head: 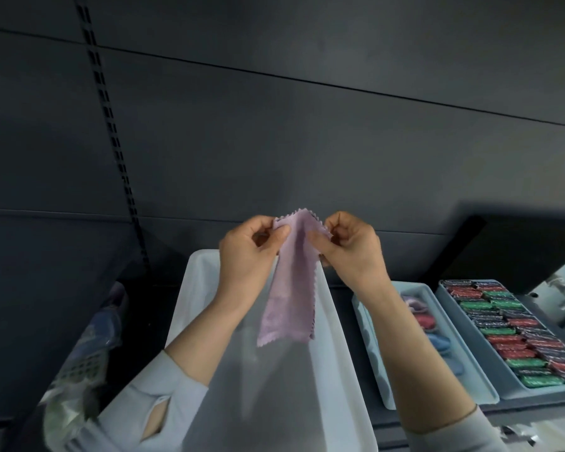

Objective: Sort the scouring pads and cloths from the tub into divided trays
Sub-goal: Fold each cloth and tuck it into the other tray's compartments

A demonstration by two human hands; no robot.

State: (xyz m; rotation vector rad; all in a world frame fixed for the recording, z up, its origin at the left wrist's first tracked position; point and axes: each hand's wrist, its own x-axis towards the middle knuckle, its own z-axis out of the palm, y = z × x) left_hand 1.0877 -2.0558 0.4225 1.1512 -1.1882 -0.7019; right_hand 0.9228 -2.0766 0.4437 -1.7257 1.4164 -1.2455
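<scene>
Nearest the camera, two pale grey sleeves (163, 393) are seen at the bottom edge, the left one with an opening near the cuff through which skin shows. From them both forearms are raised above a large translucent white tub (336, 337), whose frosted inside is blurred and whose contents cannot be made out.

A lilac cloth (291, 288) with a zigzag-cut edge is held up over the far part of the tub. Its top left corner is pinched between the thumb and curled fingers of the left hand (252, 252); its top right edge is pinched in the same way by the right hand (349, 246). Between the two hands the cloth is gathered into a lengthwise fold, and its lower end hangs free above the tub.

To the right of the tub, on the dark desk (437, 415), a narrow pale blue divided tray (388, 380) is set, in which lilac, red and blue items lie in separate compartments. Just beside it, further right, a wider tray (490, 370) is filled with two rows of red, green and dark wrapped scouring pads (516, 337). At the left, a basket (79, 363) with blurred contents is partly seen. A dark panelled wall (274, 109) with a slotted upright rail (111, 125) fills the background.
</scene>
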